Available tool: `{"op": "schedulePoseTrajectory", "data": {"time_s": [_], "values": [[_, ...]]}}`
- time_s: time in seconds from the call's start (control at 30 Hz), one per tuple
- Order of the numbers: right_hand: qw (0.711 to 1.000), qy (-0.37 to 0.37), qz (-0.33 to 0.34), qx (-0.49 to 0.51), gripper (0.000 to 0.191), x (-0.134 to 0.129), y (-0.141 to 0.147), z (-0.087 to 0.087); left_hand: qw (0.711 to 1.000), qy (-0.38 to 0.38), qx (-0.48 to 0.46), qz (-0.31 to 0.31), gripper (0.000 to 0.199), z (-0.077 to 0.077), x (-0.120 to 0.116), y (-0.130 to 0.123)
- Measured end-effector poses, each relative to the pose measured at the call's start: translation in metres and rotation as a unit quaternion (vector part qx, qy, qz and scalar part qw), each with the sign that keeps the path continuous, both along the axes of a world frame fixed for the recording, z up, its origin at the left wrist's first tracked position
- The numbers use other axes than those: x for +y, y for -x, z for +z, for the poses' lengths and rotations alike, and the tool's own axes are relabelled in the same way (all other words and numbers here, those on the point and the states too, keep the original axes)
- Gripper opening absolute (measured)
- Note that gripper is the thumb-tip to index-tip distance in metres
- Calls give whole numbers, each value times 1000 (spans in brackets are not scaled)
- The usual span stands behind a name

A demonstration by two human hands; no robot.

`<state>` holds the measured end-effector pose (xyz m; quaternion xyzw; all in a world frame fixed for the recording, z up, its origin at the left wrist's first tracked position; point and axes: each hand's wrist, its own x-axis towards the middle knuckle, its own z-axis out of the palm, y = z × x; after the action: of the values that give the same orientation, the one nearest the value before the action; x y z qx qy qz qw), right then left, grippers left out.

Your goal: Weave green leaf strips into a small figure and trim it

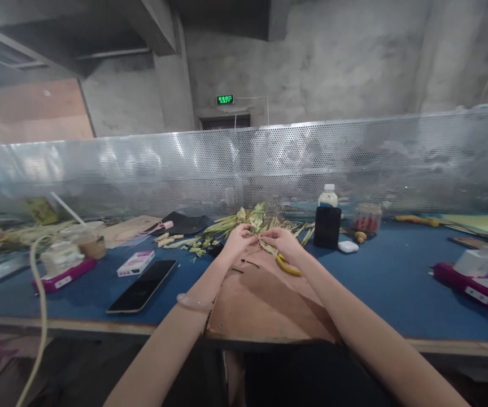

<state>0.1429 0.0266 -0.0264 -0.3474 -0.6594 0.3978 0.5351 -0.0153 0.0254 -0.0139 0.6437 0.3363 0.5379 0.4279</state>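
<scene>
My left hand (239, 240) and my right hand (281, 242) are close together over the far part of a brown board (261, 308). The fingers of both are closed around a pale, leaf-like piece (267, 246) between them, its far end hidden by the fingers. Just behind the hands lies a heap of green and pale stems and leaves (227, 223). Yellow-handled pliers (288, 267) rest on the board beside my right hand. Short dark strips (250, 263) lie on the board below my hands.
On the blue tabletop (379, 294) are a phone (142, 287), a small pink-and-white box (136, 263), purple power strips (476, 285), a black upright object (327, 227), a bottle (327, 196), a white case (348, 247) and a jar (367, 219). A perforated metal screen (163, 169) stands behind.
</scene>
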Motion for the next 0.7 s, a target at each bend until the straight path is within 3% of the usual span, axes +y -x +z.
{"op": "schedulePoseTrajectory", "data": {"time_s": [0.47, 0.7], "values": [[999, 12, -25, -21, 17, -3, 0, 1, 997, -37, 52, 37, 50, 2, -4, 1], [998, 8, -53, -24, 14, -3, 0, 4, 1000, 1, 12, 3, 46, -1, 1, 0]]}}
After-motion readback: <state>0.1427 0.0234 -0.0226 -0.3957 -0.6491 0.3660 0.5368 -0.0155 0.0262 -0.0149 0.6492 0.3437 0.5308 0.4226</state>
